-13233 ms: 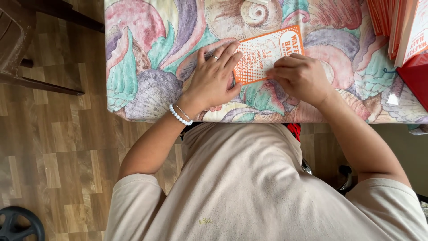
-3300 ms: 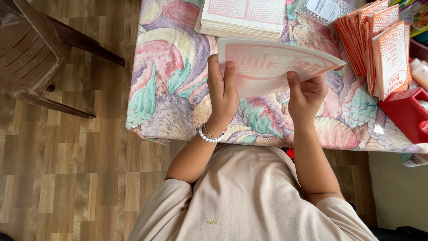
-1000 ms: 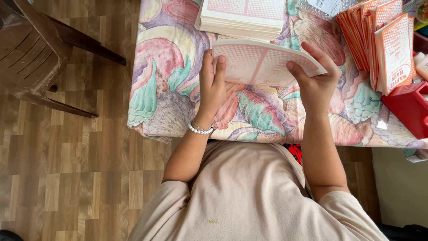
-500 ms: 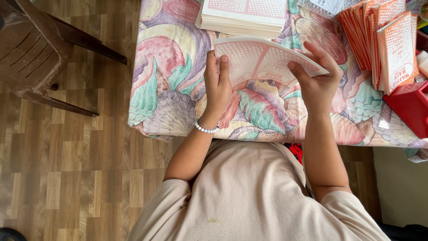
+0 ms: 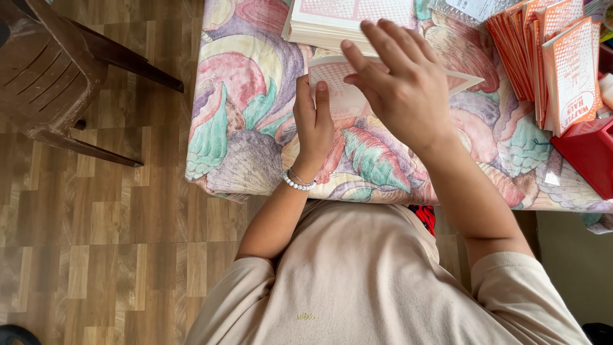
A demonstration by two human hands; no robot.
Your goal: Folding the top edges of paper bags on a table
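At the far left of the frame I see a brown plastic chair on the wood-patterned floor, well apart from the work. Moving right, the table's shell-patterned cloth fills the upper middle. My left hand stands upright over it, a pearl bracelet on the wrist, thumb and fingers closed on the left edge of a pale printed sheet, which is held just above the cloth in the upper centre. Beyond it, at the top edge, lies a stack of the same flat sheets. My right hand hovers over the sheet with its fingers spread apart and loosely curved; it hides much of the paper, and I cannot tell whether its palm or thumb touches it. A corner of the sheet pokes out to the right of that hand. Further right, in the upper right corner, a row of folded orange packets leans upright, and just beside them at the right edge sits a red tray.
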